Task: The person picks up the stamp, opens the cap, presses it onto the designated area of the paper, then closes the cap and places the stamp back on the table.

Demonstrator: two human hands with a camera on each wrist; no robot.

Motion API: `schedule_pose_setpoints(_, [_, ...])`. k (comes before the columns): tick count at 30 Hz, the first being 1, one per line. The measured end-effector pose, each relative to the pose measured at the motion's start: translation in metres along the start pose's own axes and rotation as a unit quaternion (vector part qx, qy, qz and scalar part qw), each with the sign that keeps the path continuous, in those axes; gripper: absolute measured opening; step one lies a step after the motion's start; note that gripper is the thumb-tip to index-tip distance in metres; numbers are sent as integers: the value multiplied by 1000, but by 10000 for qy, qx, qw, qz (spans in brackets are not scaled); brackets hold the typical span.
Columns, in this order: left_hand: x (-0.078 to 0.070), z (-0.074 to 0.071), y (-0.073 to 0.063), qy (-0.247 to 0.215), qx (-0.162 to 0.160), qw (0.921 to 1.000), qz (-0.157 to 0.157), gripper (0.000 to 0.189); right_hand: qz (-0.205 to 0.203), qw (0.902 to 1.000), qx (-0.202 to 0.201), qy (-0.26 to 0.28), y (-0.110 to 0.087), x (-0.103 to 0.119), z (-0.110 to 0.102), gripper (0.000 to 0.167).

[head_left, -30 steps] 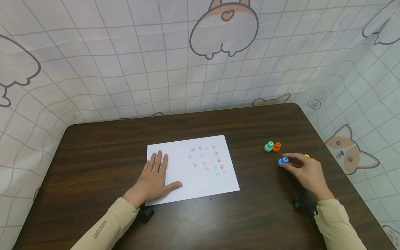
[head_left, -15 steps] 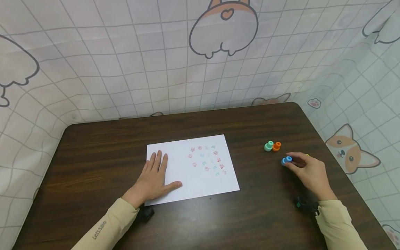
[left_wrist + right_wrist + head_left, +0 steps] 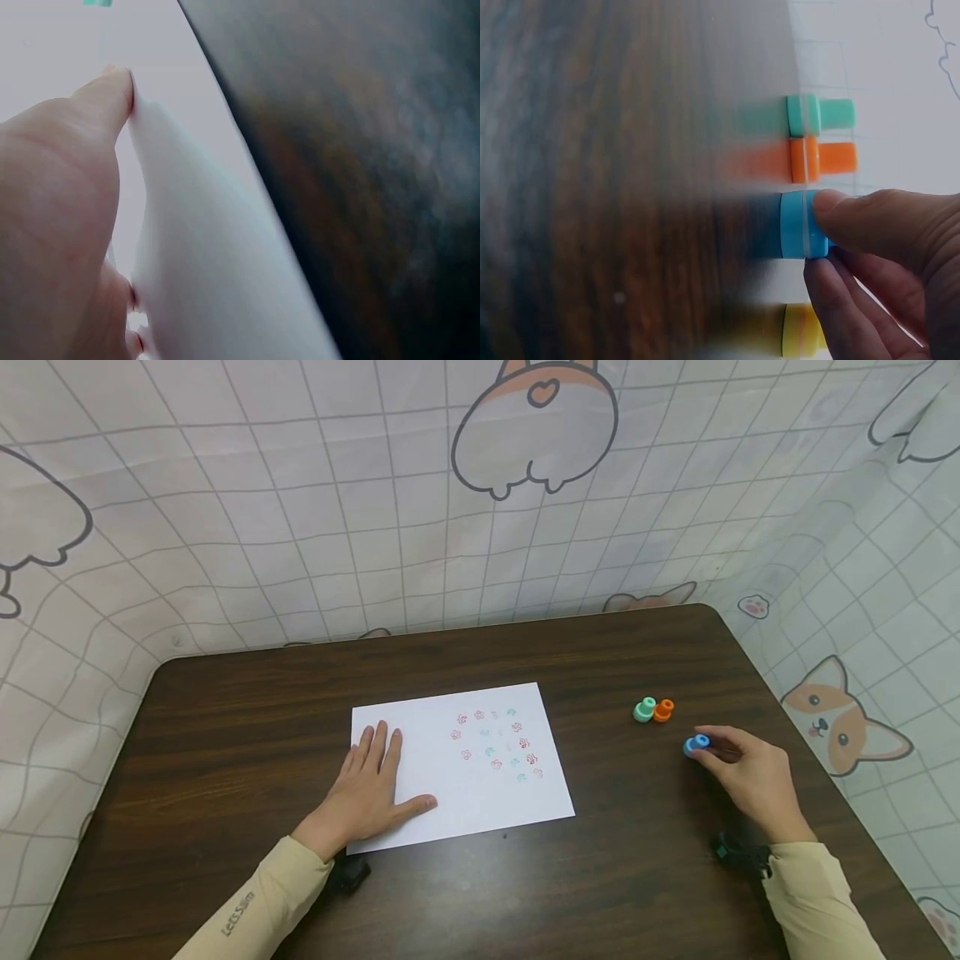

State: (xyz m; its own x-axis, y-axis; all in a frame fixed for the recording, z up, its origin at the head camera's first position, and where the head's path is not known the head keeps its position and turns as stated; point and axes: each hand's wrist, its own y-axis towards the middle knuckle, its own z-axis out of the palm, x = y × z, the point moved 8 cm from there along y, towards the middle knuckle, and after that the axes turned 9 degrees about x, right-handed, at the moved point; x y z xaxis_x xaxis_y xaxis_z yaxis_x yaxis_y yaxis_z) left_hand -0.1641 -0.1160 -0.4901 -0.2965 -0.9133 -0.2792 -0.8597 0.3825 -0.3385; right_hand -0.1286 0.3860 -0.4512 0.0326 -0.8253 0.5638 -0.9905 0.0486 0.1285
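Observation:
My left hand (image 3: 360,797) lies flat with spread fingers on the left part of a white sheet of paper (image 3: 480,806). Small red and teal stamped prints (image 3: 496,765) cover the sheet's right half. At the right of the table, my right hand (image 3: 753,777) pinches a blue stamp (image 3: 696,744) between thumb and fingers. The right wrist view shows the thumb on top of the blue stamp (image 3: 795,225) and a fingertip under it, with its wide base at the tabletop. A yellow stamp (image 3: 799,330) stands beside it, hidden behind the hand in the head view.
A green stamp (image 3: 644,710) and an orange stamp (image 3: 663,711) stand side by side just beyond the right hand. The dark wooden table (image 3: 247,727) has its right edge close by that hand. A white grid-patterned cloth (image 3: 337,527) hangs behind the table.
My right hand has slid a little to the right with the blue stamp, away from the green and orange ones. The yellow stamp has become hidden behind it. My left hand stays put.

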Motion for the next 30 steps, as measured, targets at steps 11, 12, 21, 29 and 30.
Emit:
schedule_pose_setpoints(11, [1, 0, 0, -27, 20, 10000, -28, 117, 94, 9999, -33, -123, -1, -2, -3, 35])
schedule_pose_setpoints(12, [1, 0, 0, -23, 20, 10000, -29, 117, 99, 9998, -42, -145, -1, -2, -4, 36])
schedule_pose_setpoints(21, [0, -1, -1, -73, 9, 10000, 0, 116, 151, 9995, -41, -291, -3, -3, -6, 36])
schedule_pose_setpoints(29, [-1, -1, -1, -61, -13, 10000, 18, 116, 115, 9991, -71, -403, -4, 0, -8, 35])
schedule_pose_setpoints(30, [-1, -1, -1, -64, -17, 10000, 19, 116, 118, 9990, -79, -413, -4, 0, -9, 35])
